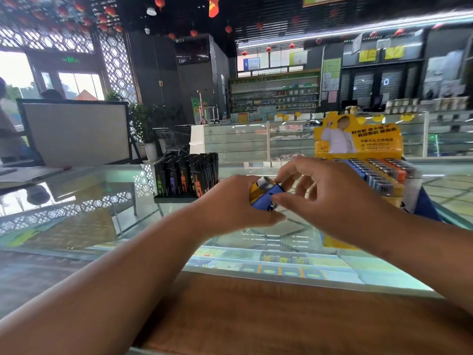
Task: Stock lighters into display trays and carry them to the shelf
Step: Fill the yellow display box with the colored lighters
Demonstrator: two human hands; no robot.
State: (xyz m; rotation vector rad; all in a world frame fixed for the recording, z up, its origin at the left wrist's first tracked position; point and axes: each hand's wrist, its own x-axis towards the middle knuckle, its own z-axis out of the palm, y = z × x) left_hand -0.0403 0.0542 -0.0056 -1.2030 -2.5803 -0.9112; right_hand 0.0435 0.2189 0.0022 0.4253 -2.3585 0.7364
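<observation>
Head view: both forearms reach in from the bottom edge and meet at frame ctr, over the glass counter (89, 201). The left hand (230, 201) has its grip closed round a small bunch of blue and yellow lighters (266, 198), fingers wrapped under, thumb along the lower side. The bunch is tilted, metal tops pointing up-left, and is held above the glass, not touching it. Exact count in the bunch can't be told; at least one blue and one yellow body show.

The right hand (332, 198) comes in from the right. Its grip pinches the same bunch: thumb tip on the blue body, forefinger tip at the metal top, other fingers loosely curled and spread above.

Just right of the hands, partly behind the right hand, stands a yellow display tray (358, 139) w/ a tall printed header card. It holds rows of lighters (378, 175), blue ones nearer ctr, orange ones further right, metal caps up.

Left of ctr, beyond the left hand, a black display tray (174, 199) sits on the glass, packed w/ upright black lighters (186, 175) bearing coloured print. The two trays are well apart, hands btwn them.

A wooden strip (256, 316) edges the counter along the bottom of the frame; packets show under the glass.

Bkgd: framed board (76, 131) at mid left, shopping cart (170, 142) and potted plant (143, 124) beside it, stocked wall shelves (273, 96) upper ctr, glass showcases across the right, red lanterns (159, 1) along the top.
</observation>
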